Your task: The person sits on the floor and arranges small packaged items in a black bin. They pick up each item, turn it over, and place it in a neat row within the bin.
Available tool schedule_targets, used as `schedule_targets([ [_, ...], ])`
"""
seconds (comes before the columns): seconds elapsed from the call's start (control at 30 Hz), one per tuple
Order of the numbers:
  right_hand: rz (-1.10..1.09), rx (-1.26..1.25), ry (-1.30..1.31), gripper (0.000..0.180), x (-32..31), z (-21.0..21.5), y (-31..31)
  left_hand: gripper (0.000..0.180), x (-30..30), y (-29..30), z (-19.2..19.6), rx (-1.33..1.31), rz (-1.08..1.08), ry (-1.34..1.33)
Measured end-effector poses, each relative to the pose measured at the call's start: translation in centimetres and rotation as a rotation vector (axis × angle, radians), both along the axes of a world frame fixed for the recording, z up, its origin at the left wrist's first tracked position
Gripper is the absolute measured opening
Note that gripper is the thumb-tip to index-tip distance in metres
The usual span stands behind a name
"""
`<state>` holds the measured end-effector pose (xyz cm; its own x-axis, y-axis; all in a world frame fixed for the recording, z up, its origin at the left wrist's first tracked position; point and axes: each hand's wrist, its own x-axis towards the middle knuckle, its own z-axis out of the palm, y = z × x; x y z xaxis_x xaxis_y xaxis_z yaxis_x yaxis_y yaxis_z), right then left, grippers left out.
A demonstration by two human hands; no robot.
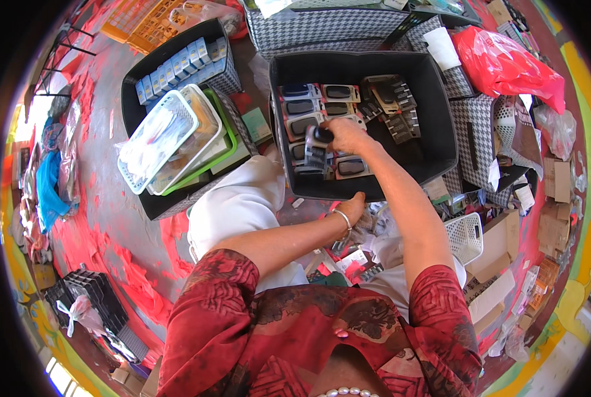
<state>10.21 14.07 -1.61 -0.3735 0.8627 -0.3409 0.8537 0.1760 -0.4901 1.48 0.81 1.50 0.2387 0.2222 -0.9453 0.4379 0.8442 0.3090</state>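
A black-lined storage box (451, 132) with a houndstooth outside stands before me. Along its left side lie rows of carded packs (302, 126), each with a dark oval item on it. Several black-and-tan carded packs (398, 106) are stacked at the far right inside. Over the left rows, my right hand (347, 135) is closed on a dark pack with a round black end (316, 152); its exact kind I cannot make out. My left hand (353, 210), with a bracelet at the wrist, is closed at the box's near rim, its fingers partly hidden.
To the left, another box (131, 99) holds small blue-and-white cartons, with white and green plastic baskets (169, 142) stacked beside them. A red plastic bag (507, 63) rests at the right. A white basket (466, 238) and cardboard boxes (497, 248) are near my right knee. Red scraps cover the floor.
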Motion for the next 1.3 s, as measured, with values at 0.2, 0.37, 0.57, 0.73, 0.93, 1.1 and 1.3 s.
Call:
schedule_targets([
  [0.2,-0.057,-0.22,0.447,0.039,0.3,2.4,-0.9,0.063,0.0,-0.1,0.5,0.03,0.014,0.02],
  [0.37,-0.368,-0.575,0.854,0.039,2.4,4.9,-1.3,0.064,-0.1,0.4,1.4,0.055,-0.03,0.064],
  [0.57,-0.492,-0.505,0.835,0.043,2.0,6.4,-1.4,0.062,0.2,0.1,0.8,0.079,-0.031,0.065],
  [0.73,-0.407,-0.535,0.745,0.044,2.0,7.2,-1.6,0.061,0.2,0.1,0.4,0.069,0.034,0.023],
  [0.93,-0.3,-0.317,0.497,0.048,2.9,8.1,-1.5,0.061,0.1,0.5,1.5,0.08,0.021,0.057],
  [1.1,-0.264,0.271,-0.017,0.045,5.7,8.6,-1.5,0.059,0.1,0.4,1.3,0.06,0.076,0.03],
  [1.3,-0.002,0.399,-0.191,0.045,6.6,4.7,-2.1,0.061,0.4,0.2,-0.5,0.057,0.052,0.037],
])
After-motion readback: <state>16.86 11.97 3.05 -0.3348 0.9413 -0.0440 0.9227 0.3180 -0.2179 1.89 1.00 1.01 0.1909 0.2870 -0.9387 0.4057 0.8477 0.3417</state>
